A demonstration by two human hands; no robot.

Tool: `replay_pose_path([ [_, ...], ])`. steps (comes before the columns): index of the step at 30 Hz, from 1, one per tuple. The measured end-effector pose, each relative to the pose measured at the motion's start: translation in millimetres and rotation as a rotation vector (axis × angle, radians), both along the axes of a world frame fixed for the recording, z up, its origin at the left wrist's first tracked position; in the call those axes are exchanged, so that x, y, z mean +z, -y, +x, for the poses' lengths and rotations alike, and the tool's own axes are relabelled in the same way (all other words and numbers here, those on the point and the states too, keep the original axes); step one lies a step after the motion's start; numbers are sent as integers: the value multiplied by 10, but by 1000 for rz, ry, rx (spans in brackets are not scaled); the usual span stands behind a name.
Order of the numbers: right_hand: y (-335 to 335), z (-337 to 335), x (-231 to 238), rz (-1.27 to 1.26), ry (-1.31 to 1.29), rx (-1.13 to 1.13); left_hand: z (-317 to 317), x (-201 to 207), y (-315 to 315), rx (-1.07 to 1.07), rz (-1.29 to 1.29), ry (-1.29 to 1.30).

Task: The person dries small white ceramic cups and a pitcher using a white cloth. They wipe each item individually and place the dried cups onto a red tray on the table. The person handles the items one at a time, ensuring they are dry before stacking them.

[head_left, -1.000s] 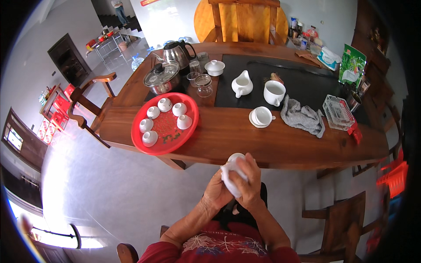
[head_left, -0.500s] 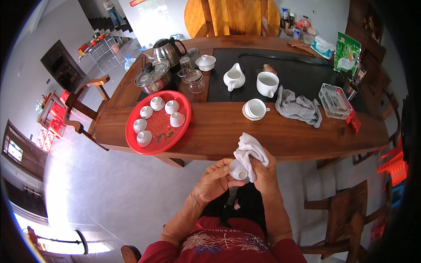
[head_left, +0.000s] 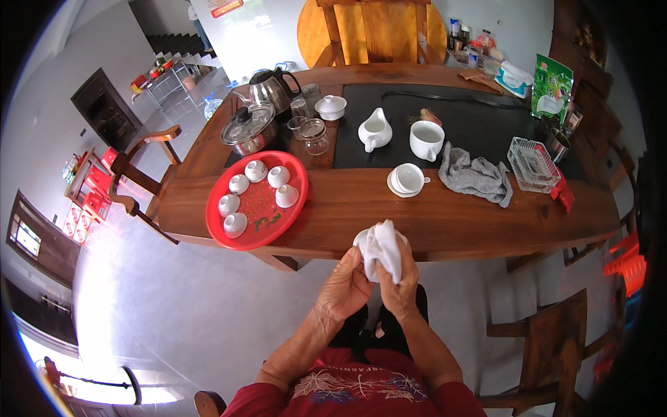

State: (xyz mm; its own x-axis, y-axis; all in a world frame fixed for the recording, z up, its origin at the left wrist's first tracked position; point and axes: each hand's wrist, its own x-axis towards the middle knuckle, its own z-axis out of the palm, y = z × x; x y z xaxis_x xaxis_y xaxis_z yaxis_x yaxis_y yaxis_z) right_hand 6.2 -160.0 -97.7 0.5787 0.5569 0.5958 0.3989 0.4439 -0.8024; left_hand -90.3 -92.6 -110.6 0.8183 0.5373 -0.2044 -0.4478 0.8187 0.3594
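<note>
In front of the table edge, my left hand point(head_left: 344, 286) is closed on a small white teacup point(head_left: 359, 238); only a sliver of it shows beside the cloth. My right hand point(head_left: 401, 283) grips a white cloth point(head_left: 381, 254) that wraps over the cup and hides most of it. On the table to the left, a red tray point(head_left: 258, 201) bears several small white cups, most of them upside down. Ahead of my hands, a white cup with a handle point(head_left: 408, 178) stands on a small saucer.
A steel pot point(head_left: 249, 132), a kettle point(head_left: 269, 90) and a glass jar point(head_left: 315, 137) stand at the left. Across the dark inlay are a white pitcher point(head_left: 375, 131), a larger white cup point(head_left: 426, 141), a grey towel point(head_left: 474, 175) and a clear glass dish point(head_left: 532, 165).
My right hand has brought the cloth left and over the teacup, covering most of it. Both hands are now closer together. The view has shifted slightly.
</note>
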Motion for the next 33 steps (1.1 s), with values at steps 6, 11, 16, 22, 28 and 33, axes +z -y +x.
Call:
replay_pose_path([
  [6,-20,-138,-152,90,421,-217,-38,-43,3,-142,-68,158],
  [11,117,-22,-87,3,-315,63,-42,80,88,-86,50,126],
  [16,222,154,-39,-84,-447,231,-42,104,28,-117,147,50],
  [22,241,55,-11,-113,-294,176,10,66,123,101,407,-68],
  [28,229,29,-58,-111,-33,223,19,133,100,127,379,-93],
  [33,346,166,24,-251,414,179,-35,138,101,105,507,-179],
])
